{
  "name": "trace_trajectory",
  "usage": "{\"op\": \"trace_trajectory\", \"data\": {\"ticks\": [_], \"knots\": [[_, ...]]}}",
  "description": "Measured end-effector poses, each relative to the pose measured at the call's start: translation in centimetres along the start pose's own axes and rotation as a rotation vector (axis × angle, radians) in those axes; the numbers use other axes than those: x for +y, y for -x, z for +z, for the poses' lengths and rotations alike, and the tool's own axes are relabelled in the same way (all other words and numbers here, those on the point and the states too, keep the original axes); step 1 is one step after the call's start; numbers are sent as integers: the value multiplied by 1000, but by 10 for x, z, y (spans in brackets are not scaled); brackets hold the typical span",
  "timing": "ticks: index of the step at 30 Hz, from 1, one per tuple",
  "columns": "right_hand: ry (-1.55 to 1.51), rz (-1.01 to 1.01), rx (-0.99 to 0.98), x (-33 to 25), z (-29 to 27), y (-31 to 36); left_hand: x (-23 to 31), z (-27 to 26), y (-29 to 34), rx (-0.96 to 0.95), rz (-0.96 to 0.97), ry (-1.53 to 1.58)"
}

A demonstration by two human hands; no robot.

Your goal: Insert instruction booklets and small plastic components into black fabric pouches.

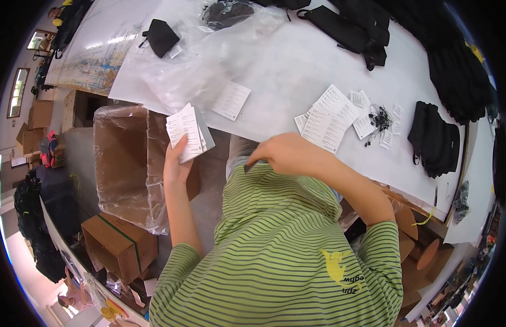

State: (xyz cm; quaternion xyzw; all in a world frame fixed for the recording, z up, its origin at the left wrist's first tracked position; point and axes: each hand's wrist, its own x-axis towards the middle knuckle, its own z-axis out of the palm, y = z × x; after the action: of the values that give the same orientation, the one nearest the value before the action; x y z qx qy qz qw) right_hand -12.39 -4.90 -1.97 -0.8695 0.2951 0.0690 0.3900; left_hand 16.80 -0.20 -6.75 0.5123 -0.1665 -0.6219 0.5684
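Stack of white printed cards is in the left hand, at 9 to 10 o'clock from the centre of the head view. Left hand is closed around the lower part of the stack, thumb laid across the front face; card edges are slightly splayed. Right hand lies just off centre toward 2 o'clock, in front of the green striped shirt, fingers bent and pointing down toward 8 o'clock. A small dark piece shows at the fingertips; whether it is gripped cannot be told.

On the white table, one loose card lies at 11 o'clock. A spread of overlapping cards lies at 2 o'clock, with a tangle of black cords just beyond it. Folded black goods are piled near 3 o'clock. A black pouch rests at 11 o'clock, near the clear plastic sheeting. Off the table, a carton with a plastic liner stands open at 9 o'clock.
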Motion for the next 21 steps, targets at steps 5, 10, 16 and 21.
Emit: {"op": "trace_trajectory", "data": {"ticks": [5,10,16,21], "knots": [[209,260,815,23,-9,-21,-6,7,-2,-9,-23,9],[485,244,485,0,28,-28,-6,10,-8,-47,-27,10],[78,118,417,-24,0,-8,-3,6,-3,-6,-2,51],[344,169,607,18,16,-46,-7,3,-5,-12,-28,69]]}}
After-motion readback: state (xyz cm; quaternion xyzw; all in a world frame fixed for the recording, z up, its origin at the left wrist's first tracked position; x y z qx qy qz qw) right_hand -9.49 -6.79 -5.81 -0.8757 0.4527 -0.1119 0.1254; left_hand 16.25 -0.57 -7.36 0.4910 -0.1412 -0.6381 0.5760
